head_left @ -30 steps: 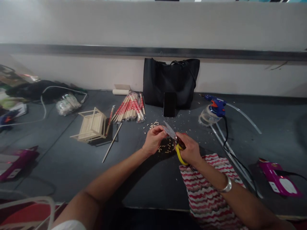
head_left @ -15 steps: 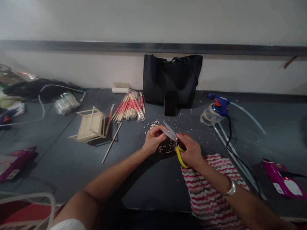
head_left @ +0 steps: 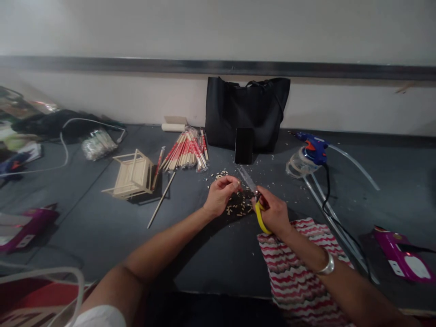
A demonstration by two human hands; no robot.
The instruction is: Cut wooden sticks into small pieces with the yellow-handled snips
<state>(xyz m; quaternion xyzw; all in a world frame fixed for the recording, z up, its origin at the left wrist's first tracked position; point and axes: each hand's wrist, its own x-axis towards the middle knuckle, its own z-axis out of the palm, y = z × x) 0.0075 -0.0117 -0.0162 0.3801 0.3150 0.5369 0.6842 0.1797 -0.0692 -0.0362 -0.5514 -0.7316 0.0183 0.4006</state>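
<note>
My right hand (head_left: 274,214) grips yellow-handled scissors (head_left: 252,193), blades pointing up and left over the dark table (head_left: 211,245). My left hand (head_left: 220,194) is pinched shut just left of the blades, holding a small piece I cannot make out. Between and below the hands lies a pile of short cut wooden bits (head_left: 238,206). My right forearm rests on a red-and-white striped cloth (head_left: 296,268).
A small wooden stick frame (head_left: 131,175) and a loose stick (head_left: 161,200) lie left. Wrapped chopsticks (head_left: 185,154), a black bag (head_left: 247,111) and a phone (head_left: 244,145) stand behind. A blue glue gun (head_left: 313,147) with cable sits right; magenta packs (head_left: 400,256) at both sides.
The scissor blades have swung away from my left fingers toward the right and closed narrower. My left hand has stayed pinched near the pile of bits.
</note>
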